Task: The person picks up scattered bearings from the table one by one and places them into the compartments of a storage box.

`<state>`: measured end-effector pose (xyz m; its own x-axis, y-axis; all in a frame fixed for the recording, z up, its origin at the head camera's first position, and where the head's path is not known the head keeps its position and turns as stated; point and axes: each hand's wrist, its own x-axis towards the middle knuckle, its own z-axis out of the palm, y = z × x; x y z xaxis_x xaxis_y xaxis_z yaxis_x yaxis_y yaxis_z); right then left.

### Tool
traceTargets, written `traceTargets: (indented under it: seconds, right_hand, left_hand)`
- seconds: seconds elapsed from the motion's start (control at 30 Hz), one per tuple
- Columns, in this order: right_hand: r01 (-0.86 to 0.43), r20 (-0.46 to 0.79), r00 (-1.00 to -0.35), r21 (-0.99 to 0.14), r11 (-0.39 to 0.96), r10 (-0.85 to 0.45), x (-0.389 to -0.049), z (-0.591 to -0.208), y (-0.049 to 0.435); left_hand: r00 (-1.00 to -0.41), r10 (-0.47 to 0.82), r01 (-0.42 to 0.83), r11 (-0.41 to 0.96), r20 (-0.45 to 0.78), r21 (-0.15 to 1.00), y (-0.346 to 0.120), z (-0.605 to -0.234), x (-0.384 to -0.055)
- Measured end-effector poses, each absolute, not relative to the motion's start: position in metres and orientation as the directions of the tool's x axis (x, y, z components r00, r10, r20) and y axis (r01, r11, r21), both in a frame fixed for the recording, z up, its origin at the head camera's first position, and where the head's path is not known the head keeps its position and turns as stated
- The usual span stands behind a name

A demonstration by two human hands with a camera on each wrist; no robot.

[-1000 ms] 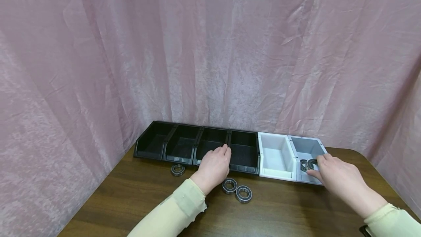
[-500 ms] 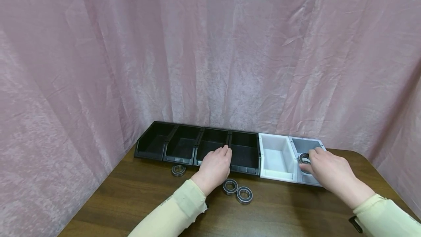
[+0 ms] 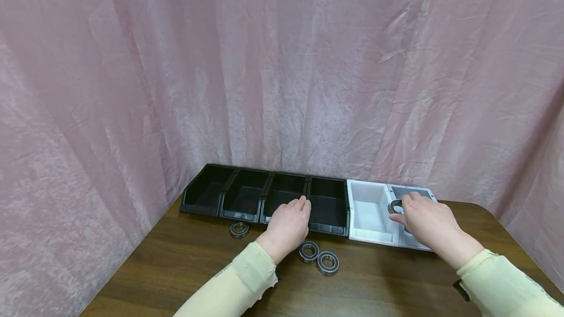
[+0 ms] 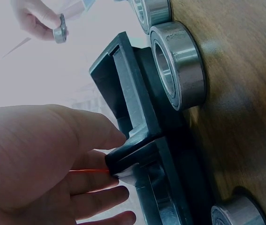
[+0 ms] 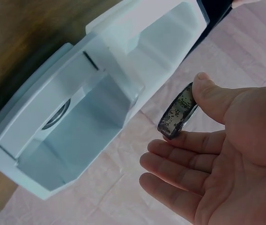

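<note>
My right hand (image 3: 429,226) pinches a ball bearing (image 5: 177,112) between thumb and index finger, its outer ring dark and speckled. In the head view this bearing is raised over the border of the white bin (image 3: 370,235) and the grey bin (image 3: 414,242). Another bearing (image 5: 57,115) lies inside the grey bin. With thumb and fingers, my left hand (image 3: 286,224) grips the front edge of a black bin (image 4: 135,93) where two bins meet. Two bearings (image 3: 328,263) lie side by side on the table right of that hand, and a third bearing (image 3: 239,229) lies left of it.
Several black bins (image 3: 204,208) form a row with the white and grey bins on the brown wooden table (image 3: 176,258). A pink curtain (image 3: 282,72) hangs close behind the row.
My right hand has moved left with its bearing, from over the grey bin toward the white bin. The left hand stays at the black bins, and the bearings on the table have not moved.
</note>
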<state>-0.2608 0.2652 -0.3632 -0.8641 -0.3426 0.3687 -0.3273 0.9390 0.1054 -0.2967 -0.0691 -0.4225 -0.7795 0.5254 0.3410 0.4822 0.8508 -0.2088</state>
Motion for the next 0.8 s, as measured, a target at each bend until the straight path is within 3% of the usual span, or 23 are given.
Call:
traceTargets:
  seconds: [0.43,0.8]
  right_hand:
    - [-0.358,0.369,-0.850,0.117,0.926,-0.375,-0.278,-0.366,0.250]
    - [-0.308,0.292,-0.903,0.067,0.949,-0.314,-0.291,-0.366,0.237]
  left_hand:
    - [-0.776,0.524,0.482,0.852,0.351,-0.206,-0.069,-0.422,-0.295]
    - [-0.770,0.528,0.480,0.850,0.358,-0.220,-0.070,-0.423,-0.296]
